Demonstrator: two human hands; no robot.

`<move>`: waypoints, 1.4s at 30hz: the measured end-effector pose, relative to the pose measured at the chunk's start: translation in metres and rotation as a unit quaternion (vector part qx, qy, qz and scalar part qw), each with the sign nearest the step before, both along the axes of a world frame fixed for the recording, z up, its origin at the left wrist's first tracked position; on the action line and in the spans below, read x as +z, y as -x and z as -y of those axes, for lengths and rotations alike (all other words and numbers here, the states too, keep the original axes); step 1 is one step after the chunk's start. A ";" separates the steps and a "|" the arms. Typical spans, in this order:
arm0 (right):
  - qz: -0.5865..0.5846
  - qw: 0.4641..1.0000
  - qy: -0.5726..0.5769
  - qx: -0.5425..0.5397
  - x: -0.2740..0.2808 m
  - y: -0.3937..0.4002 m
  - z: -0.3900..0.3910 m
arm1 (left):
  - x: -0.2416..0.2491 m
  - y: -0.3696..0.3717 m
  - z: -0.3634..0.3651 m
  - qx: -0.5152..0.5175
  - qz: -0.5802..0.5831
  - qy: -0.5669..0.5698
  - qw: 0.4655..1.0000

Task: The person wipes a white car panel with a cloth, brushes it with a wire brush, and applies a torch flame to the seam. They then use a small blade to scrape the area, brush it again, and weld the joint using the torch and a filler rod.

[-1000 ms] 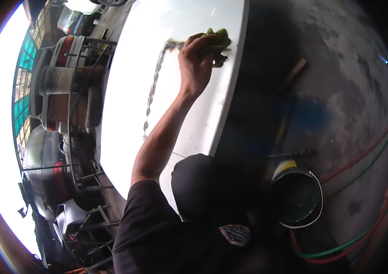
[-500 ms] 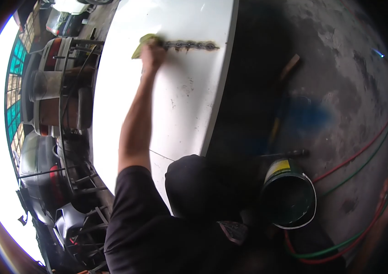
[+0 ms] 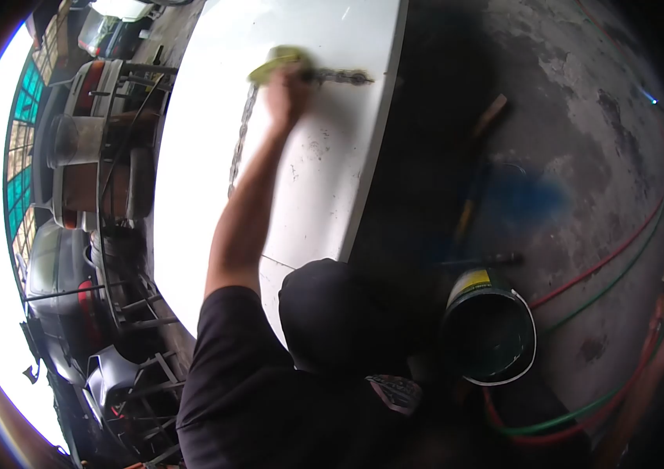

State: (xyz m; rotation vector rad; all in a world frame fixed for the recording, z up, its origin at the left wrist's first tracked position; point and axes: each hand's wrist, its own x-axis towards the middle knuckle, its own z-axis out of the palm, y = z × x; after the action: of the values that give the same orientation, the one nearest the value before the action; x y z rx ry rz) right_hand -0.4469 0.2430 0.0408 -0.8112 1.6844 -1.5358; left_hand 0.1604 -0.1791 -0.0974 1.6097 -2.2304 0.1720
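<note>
Cloth [image 3: 279, 59] on white panel [image 3: 324, 187]

The left hand [image 3: 287, 98], blurred, is closed around the yellow-green cloth, at the corner where two rows of dark chain-like marks [image 3: 344, 76] meet. The right hand's grip cannot be told.

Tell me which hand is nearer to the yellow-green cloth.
Left. The left hand holds the yellow-green cloth over the white panel; the right hand is out of view, so its position is unknown.

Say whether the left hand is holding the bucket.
No, the left hand holds a yellow-green cloth over the white panel, while the bucket is apart at lower right.
</note>
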 end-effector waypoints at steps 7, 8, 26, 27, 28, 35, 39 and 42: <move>-0.003 1.000 0.004 0.003 0.000 -0.010 0.010 | 0.066 0.169 -0.168 -0.378 -0.252 -0.284 0.844; -0.003 1.000 0.002 0.004 0.000 -0.009 0.011 | 0.074 0.168 -0.173 -0.376 -0.253 -0.283 0.845; -0.026 0.999 -0.019 -0.006 -0.019 0.006 0.004 | -0.029 0.024 -0.037 -0.251 -0.231 -0.104 0.934; -0.027 0.999 -0.017 -0.006 -0.020 0.005 0.007 | -0.012 0.066 -0.074 -0.230 -0.052 -0.078 0.969; -0.031 0.999 -0.016 -0.004 -0.021 0.002 0.010 | -0.006 0.082 -0.079 -0.265 -0.007 -0.062 0.962; -0.040 0.999 -0.007 -0.012 -0.017 0.010 -0.004 | 0.019 -0.084 0.041 0.085 0.001 -0.009 0.996; -0.040 0.999 -0.001 -0.015 -0.015 0.013 -0.004 | -0.052 -0.003 0.016 -0.108 -0.090 0.032 0.990; -0.040 0.999 0.010 -0.007 -0.014 0.008 0.007 | -0.022 0.111 -0.075 -0.216 -0.140 -0.207 0.944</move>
State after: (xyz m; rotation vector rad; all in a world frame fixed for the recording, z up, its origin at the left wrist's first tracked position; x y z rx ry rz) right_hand -0.4554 0.2361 0.0264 -0.8842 1.7389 -1.5490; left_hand 0.0489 -0.1040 -0.1195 1.1771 -2.4186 -0.6426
